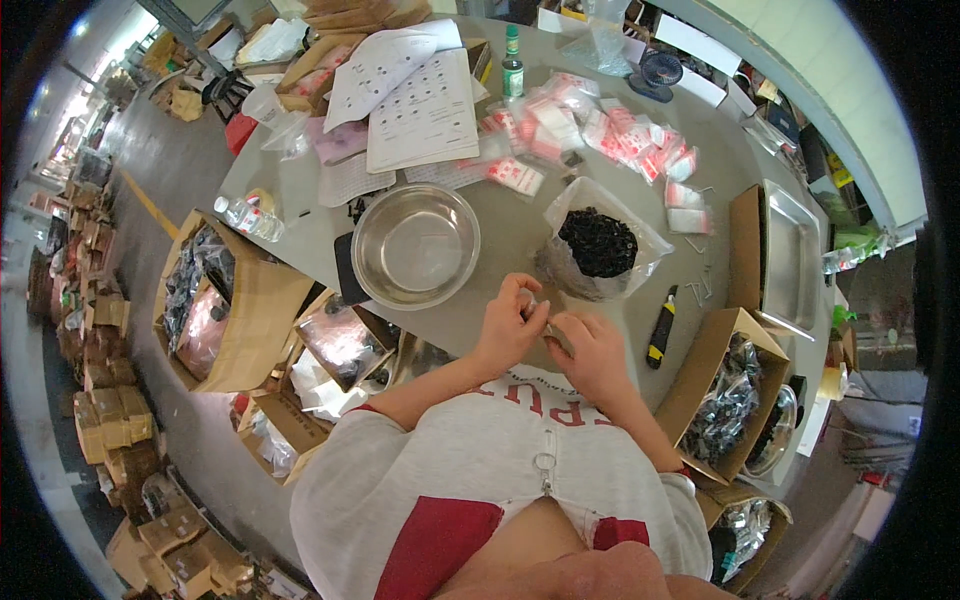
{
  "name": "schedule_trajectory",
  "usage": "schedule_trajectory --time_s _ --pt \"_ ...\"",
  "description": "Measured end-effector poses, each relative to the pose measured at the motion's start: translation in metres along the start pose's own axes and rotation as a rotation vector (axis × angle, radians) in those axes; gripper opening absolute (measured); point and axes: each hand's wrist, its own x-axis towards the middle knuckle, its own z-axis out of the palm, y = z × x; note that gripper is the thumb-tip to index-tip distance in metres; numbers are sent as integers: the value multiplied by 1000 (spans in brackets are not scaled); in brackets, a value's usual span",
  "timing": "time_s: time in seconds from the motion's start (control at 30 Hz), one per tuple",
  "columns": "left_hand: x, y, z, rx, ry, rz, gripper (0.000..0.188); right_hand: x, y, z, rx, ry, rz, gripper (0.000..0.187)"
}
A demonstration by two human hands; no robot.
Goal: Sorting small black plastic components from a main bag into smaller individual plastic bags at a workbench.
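Left hand: the left hand (508, 325) sits at the near edge of the grey surface (480, 300), its fingers (528, 300) curled and pinched on a small clear bag (545, 318) that is mostly hidden.
Right hand: the right hand (592, 352) meets the left, its fingers (562, 328) pressed together on the same small bag; what the bag holds cannot be made out.
Bag of parts: one open clear plastic bag of small black parts (598, 243) stands just beyond the fingers, slightly to the right.
Bowl: one round, shiny steel bowl (416, 245) lies beyond and left of the fingers, well within reach.
Knife: one black-and-yellow utility knife (660, 328) lies just right of the right hand.
Small packets: a scatter of small clear packets with red-and-white labels (600, 130) lies far beyond the fingers, too many and too overlapped to count.
Papers: two white printed sheets (425, 110) overlap far beyond the fingers, to the left.
Bottle: one small green-capped bottle (512, 68) stands upright beside the sheets.
Tray: one rectangular steel tray (790, 262) rests in a brown cardboard box, far right of the fingers.
Boxes: an open brown cardboard box of silvery packets (725, 395) sits right of the right hand; another open cardboard box (225, 300) stands left of the left hand, off the surface.
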Motion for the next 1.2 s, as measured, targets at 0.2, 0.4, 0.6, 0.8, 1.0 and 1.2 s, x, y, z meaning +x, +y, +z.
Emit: schedule_trajectory --time_s 0.2,0.4,0.6,0.8,1.0,1.2 --pt "8 0 12 -49 19 29 21 -8 5 5 -30 60 27 27" --pt "10 -2 14 -126 14 36 19 -4 1 3 19 105 7 28" --pt "9 -4 10 -114 -50 20 19 -3 -2 2 -19 87 55 29" --pt "7 0 13 -183 -29 33 17 -6 1 4 -25 56 73 31" --pt "6 -6 15 -218 -47 49 18 -7 4 8 -13 89 37 27" --pt "6 1 17 -265 -76 78 21 -9 2 5 215 49 307 29"
